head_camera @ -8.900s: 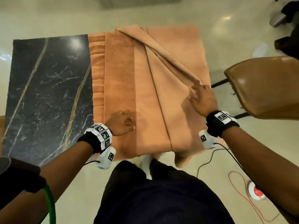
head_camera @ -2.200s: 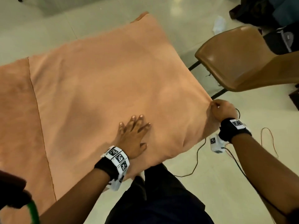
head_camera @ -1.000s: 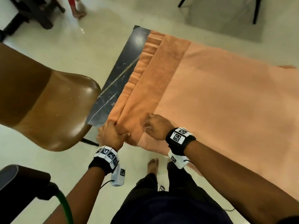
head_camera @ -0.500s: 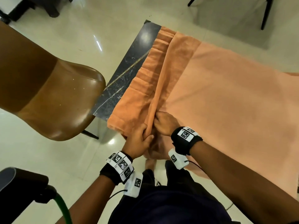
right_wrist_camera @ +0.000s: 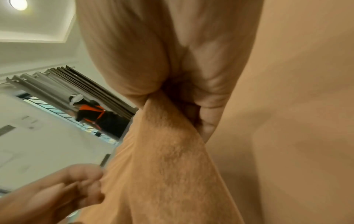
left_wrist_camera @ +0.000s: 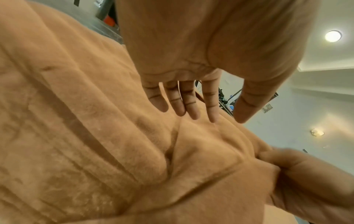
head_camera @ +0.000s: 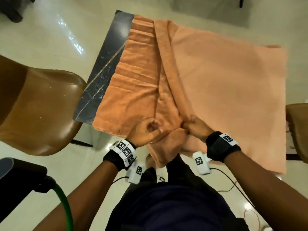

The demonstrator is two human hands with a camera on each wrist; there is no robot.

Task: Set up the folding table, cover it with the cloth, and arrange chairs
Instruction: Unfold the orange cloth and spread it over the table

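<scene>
An orange cloth (head_camera: 216, 80) covers most of the dark marble folding table (head_camera: 103, 77); a strip along the table's left side is bare. A long fold runs down the cloth toward me. My right hand (head_camera: 195, 125) pinches that fold at the near edge; thumb and curled fingers clamp the fabric (right_wrist_camera: 182, 91). My left hand (head_camera: 146, 130) hovers just left of it, fingers straight over the rumpled cloth (left_wrist_camera: 191, 106), holding nothing. One brown chair (head_camera: 41, 105) stands off the table's left side, and another chair (head_camera: 298, 130) shows at the right edge.
A black device with a green hose (head_camera: 21, 174) sits at the lower left. Cables (head_camera: 233, 185) trail on the glossy floor by my legs. A grey mat (head_camera: 208, 9) lies beyond the table. Another person (right_wrist_camera: 95, 115) stands far off by the curtains.
My left hand has let go of the raised fold and opened. The right hand has taken the fold in a pinch. The cloth's left layer lies flatter and wider over the table.
</scene>
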